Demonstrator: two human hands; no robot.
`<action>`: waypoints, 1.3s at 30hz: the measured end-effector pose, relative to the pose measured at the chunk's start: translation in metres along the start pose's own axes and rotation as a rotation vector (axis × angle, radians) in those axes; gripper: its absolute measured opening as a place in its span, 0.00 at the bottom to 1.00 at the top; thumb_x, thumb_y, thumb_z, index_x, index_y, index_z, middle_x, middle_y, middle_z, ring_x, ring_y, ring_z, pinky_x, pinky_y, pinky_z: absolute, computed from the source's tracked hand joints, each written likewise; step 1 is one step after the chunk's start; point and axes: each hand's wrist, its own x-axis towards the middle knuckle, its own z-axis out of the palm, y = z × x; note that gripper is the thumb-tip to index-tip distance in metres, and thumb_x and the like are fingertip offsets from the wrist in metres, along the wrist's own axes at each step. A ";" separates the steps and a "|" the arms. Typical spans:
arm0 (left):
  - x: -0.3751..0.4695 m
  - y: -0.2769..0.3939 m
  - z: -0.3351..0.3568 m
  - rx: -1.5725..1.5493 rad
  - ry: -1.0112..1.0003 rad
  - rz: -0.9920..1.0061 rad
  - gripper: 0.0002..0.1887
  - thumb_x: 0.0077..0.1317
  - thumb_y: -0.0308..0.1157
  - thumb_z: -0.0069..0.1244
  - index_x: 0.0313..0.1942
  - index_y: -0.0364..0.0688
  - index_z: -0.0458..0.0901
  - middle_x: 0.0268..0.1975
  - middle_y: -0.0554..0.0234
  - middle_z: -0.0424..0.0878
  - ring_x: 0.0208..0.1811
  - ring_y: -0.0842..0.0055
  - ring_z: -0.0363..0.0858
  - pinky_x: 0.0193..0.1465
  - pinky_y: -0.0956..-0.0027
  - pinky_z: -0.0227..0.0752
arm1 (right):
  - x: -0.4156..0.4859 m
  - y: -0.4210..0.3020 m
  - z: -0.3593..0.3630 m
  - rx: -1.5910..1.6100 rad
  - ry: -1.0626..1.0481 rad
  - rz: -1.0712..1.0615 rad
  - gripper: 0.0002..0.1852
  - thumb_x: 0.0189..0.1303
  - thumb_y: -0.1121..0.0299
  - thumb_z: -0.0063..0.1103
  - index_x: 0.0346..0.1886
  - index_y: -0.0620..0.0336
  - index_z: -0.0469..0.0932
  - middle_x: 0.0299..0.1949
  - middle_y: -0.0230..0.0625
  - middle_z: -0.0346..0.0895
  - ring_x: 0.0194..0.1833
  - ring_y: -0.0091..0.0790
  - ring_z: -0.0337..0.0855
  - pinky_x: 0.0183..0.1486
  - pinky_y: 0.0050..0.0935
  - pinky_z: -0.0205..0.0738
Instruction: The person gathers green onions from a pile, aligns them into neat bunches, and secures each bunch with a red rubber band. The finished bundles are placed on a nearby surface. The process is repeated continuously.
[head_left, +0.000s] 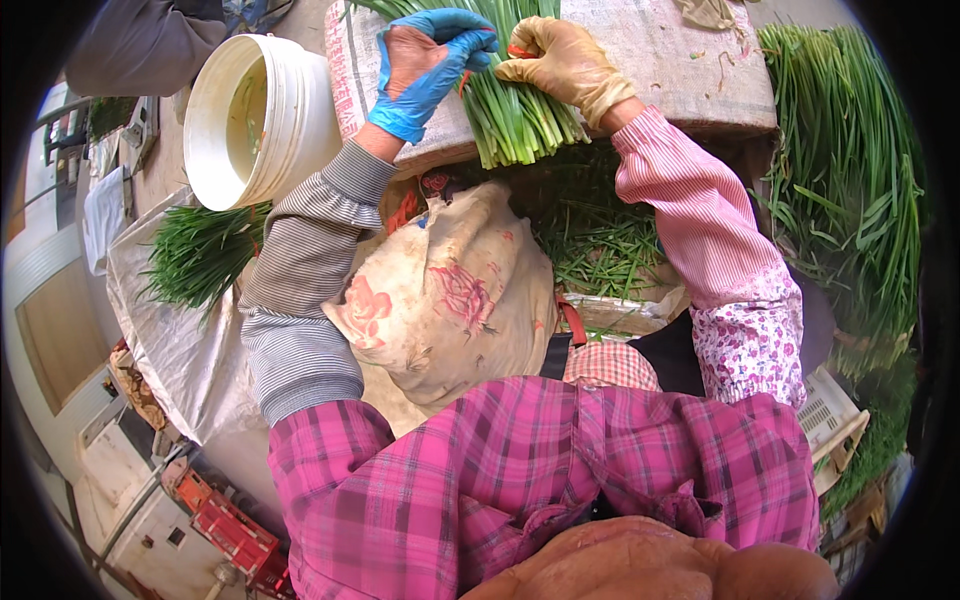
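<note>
A bunch of long green leafy stalks, like garlic chives (517, 120), lies on a table covered with woven sacking (690, 90), its pale cut ends over the near edge. My left hand (427, 67), in a torn blue glove, is at the left of the bunch with its fingers pinched together; a bit of red shows at the fingertips. A red tie (463, 82) shows at the bunch's left side, just below that hand. My right hand (559, 64), in a yellowish glove, is closed at the right of the bunch on a red strip (520, 52).
A white bucket (300, 127) holding some liquid stands left of the sacking. Below it lies a tied green bunch (202, 255). Long green stalks (840, 165) are heaped at the right. Loose leaf scraps (615, 259) lie below the table edge. Another person's sleeve (142, 45) shows top left.
</note>
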 end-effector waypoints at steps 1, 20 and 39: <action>-0.001 0.003 0.009 0.007 -0.011 -0.030 0.06 0.65 0.23 0.56 0.41 0.31 0.85 0.36 0.56 0.88 0.36 0.77 0.87 0.38 0.77 0.82 | 0.000 0.000 0.000 -0.014 -0.022 -0.011 0.14 0.53 0.68 0.75 0.36 0.62 0.78 0.29 0.27 0.77 0.32 0.20 0.75 0.38 0.21 0.74; 0.004 -0.021 0.032 -0.083 -0.082 -0.071 0.10 0.68 0.26 0.54 0.48 0.32 0.79 0.43 0.60 0.86 0.42 0.81 0.84 0.47 0.76 0.80 | 0.002 0.050 0.004 0.945 -0.055 -0.131 0.07 0.61 0.81 0.56 0.39 0.58 0.75 0.35 0.27 0.76 0.40 0.21 0.75 0.48 0.21 0.71; 0.030 0.004 0.036 0.023 -0.165 -0.294 0.06 0.62 0.21 0.56 0.39 0.30 0.82 0.29 0.60 0.85 0.24 0.81 0.81 0.28 0.79 0.77 | -0.001 0.033 -0.007 0.690 0.120 0.012 0.16 0.54 0.84 0.57 0.46 0.62 0.71 0.30 0.30 0.77 0.30 0.23 0.76 0.33 0.23 0.72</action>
